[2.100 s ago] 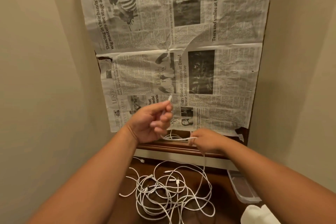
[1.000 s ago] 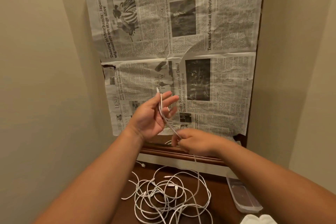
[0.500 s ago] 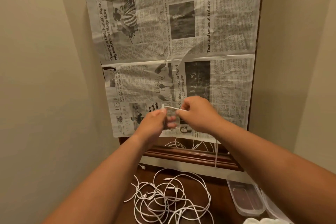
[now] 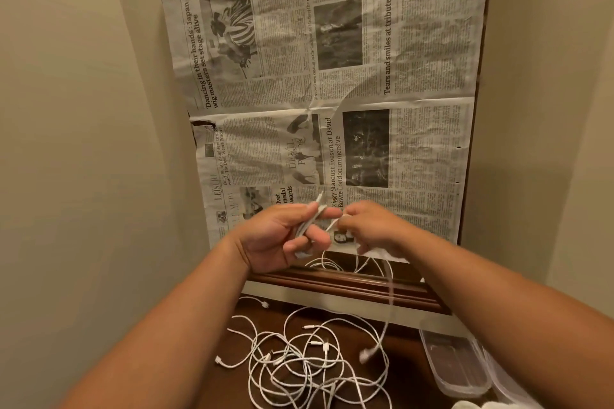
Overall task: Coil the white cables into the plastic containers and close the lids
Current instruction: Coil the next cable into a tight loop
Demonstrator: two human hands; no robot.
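Fingers, left hand (image 4: 275,236): curled round a small bundle of loops of one white cable (image 4: 307,226), thumb on top; one plug end sticks up past the thumb.
Fingers, right hand (image 4: 375,229): pinching the same cable just right of the bundle; blurred.
Cable tail: drops from the right hand past the wooden ledge (image 4: 349,285) to a blurred plug (image 4: 365,355) over the pile.
Cable pile (image 4: 309,372): loose tangle on the dark wooden top (image 4: 405,375), bottom centre.
Clear plastic container (image 4: 455,365): lower right, lid off, apart from the pile, near the top's right edge.
Edges: newspaper (image 4: 332,76) covers the back panel, its lower edge just behind the hands.
Room: beige walls (image 4: 83,143) close in left and right; both hands are raised between them, well above the pile.
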